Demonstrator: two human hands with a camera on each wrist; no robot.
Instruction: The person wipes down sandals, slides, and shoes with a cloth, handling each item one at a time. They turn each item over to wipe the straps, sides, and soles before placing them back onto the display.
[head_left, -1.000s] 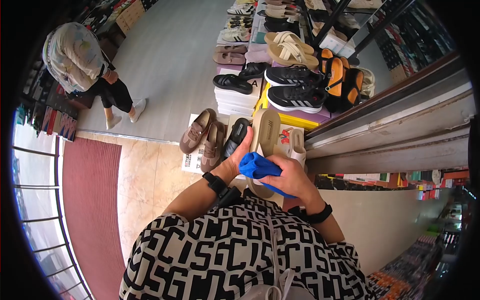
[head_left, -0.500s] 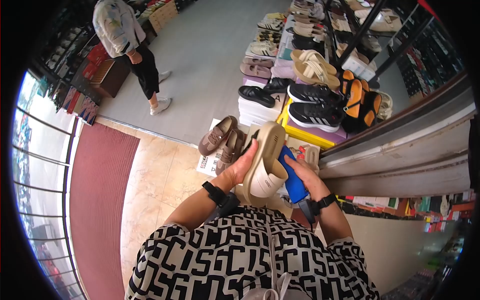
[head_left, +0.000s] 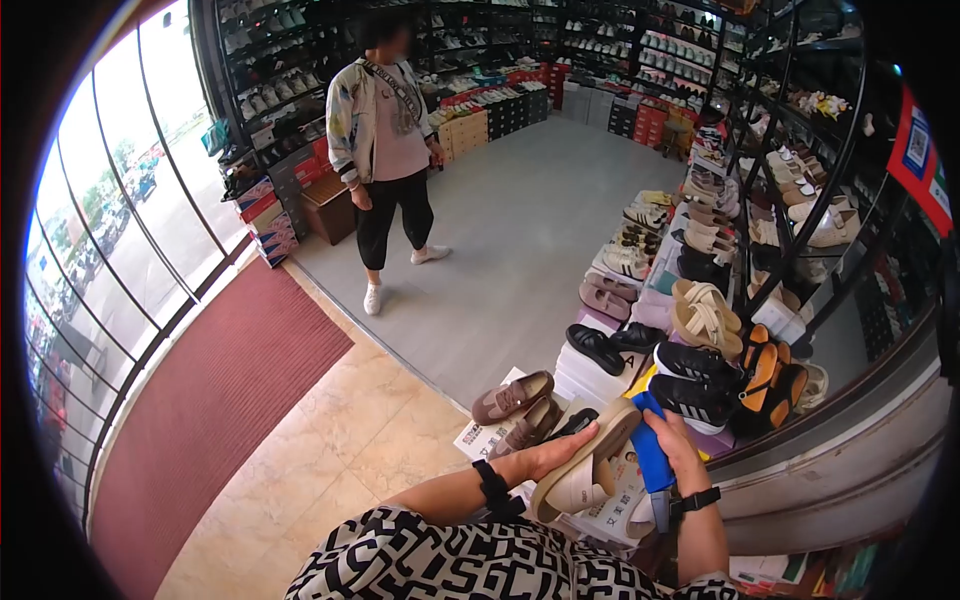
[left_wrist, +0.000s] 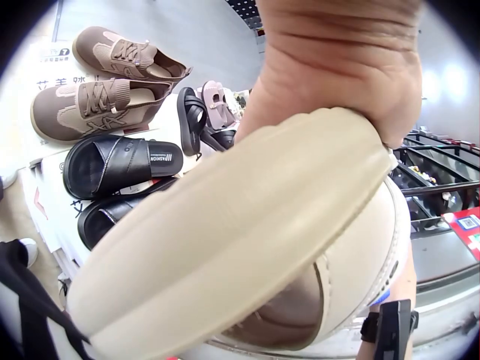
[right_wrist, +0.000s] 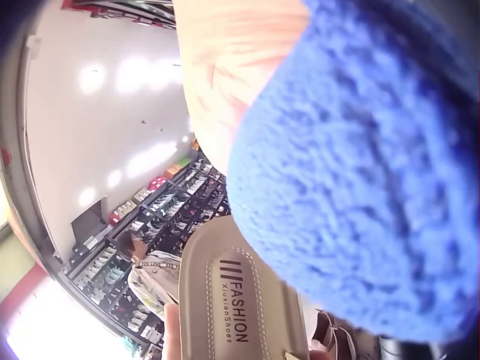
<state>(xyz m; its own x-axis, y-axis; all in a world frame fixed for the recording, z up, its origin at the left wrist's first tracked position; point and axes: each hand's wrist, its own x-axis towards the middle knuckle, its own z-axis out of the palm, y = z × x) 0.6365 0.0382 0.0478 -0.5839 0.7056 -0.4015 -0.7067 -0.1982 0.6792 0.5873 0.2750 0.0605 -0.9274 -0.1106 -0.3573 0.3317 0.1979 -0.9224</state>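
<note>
My left hand (head_left: 556,456) grips a beige slide sandal (head_left: 580,488) by the side of its sole, tilted up with the strap facing right. In the left wrist view, the ribbed edge of its thick sole (left_wrist: 225,232) fills the middle. "FASHION" is printed on the insole (right_wrist: 225,300) in the right wrist view. My right hand (head_left: 681,446) holds a blue cloth (head_left: 652,458) beside the slide's upper end. That cloth hides most of the right fingers.
Brown lace-up shoes (head_left: 512,398) and black slides (left_wrist: 124,165) lie on white boxes close by. Black sneakers (head_left: 695,385) and several more pairs line the display behind. A person (head_left: 385,150) stands on the grey floor, left of centre. A red mat (head_left: 220,400) lies at left.
My right hand and the cloth have moved from over the slide's strap to its right side. The slide's strap is now uncovered. The head view has swung upward, bringing more shop into sight.
</note>
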